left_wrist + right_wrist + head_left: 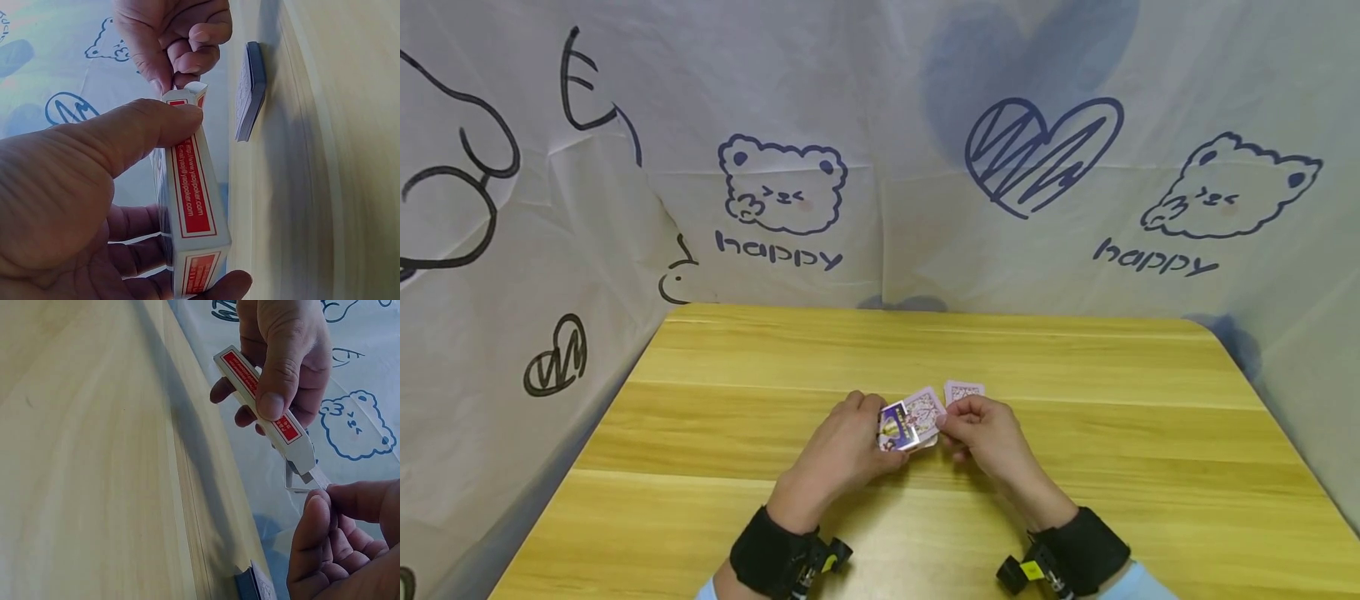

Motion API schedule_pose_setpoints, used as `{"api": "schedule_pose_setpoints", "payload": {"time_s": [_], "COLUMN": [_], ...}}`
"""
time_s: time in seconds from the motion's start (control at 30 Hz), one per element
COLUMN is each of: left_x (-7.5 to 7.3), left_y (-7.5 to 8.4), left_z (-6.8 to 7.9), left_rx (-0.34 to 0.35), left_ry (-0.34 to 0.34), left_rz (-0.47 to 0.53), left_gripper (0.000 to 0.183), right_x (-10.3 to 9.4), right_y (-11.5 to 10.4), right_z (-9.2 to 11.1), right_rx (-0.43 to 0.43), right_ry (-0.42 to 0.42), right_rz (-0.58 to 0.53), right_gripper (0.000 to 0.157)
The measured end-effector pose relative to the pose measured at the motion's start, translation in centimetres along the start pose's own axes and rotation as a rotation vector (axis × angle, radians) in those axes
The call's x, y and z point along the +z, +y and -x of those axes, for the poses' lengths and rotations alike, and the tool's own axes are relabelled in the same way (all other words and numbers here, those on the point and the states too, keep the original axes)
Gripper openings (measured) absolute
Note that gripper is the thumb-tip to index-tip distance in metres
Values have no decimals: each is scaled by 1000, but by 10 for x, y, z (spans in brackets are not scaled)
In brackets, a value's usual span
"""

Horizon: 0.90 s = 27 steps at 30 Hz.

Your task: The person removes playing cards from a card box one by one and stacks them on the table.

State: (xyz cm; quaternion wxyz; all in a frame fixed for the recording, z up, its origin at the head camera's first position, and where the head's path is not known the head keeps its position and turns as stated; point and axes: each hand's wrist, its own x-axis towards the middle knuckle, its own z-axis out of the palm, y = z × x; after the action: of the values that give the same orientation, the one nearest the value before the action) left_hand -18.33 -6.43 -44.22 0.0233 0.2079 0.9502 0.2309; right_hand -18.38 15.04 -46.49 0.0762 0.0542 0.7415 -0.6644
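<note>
My left hand [846,437] grips a playing-card box [897,425] by its sides, thumb along the narrow red-and-white edge. In the left wrist view the box [194,187] has its end flaps raised at the far end. A playing card [925,410] with a patterned pink back sticks out of that end. My right hand [988,433] pinches the card's outer corner between thumb and forefinger, its other fingers curled in. Just beyond the right hand, a stack of playing cards [964,390] lies on the table, back design up; the left wrist view shows the stack's thickness [256,87].
The wooden table [760,350] is bounded by white cloth walls [910,225] with drawn bears and hearts at the back and sides. Each wrist wears a black strap [771,554] with a small camera.
</note>
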Motion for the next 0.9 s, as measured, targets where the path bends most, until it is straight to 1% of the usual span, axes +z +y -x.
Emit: {"api": "schedule_pose_setpoints", "payload": {"time_s": [0.3,0.43,0.53,0.67,0.8,0.9], "left_x": [-1,-1,0,1,0,0], "left_y": [0,-1,-2,-2,-2,-3], "left_z": [-1,-1,-2,-2,-1,0], "left_rx": [-14,-19,-18,-15,-16,-14], "left_ry": [-3,3,16,15,12,16], "left_rz": [-5,2,6,5,-2,-5], "left_gripper": [77,77,77,76,77,76], "right_x": [-1,-7,-22,-53,-84,-96], "right_y": [-3,-6,-12,-23,-30,-27], "right_z": [0,-2,-6,-17,-38,-54], "right_rx": [1,-15,-39,-50,-44,-19], "right_ry": [17,30,57,61,-18,-85], "right_rz": [-20,-32,-29,29,148,250], "right_gripper": [18,20,23,28,33,31]}}
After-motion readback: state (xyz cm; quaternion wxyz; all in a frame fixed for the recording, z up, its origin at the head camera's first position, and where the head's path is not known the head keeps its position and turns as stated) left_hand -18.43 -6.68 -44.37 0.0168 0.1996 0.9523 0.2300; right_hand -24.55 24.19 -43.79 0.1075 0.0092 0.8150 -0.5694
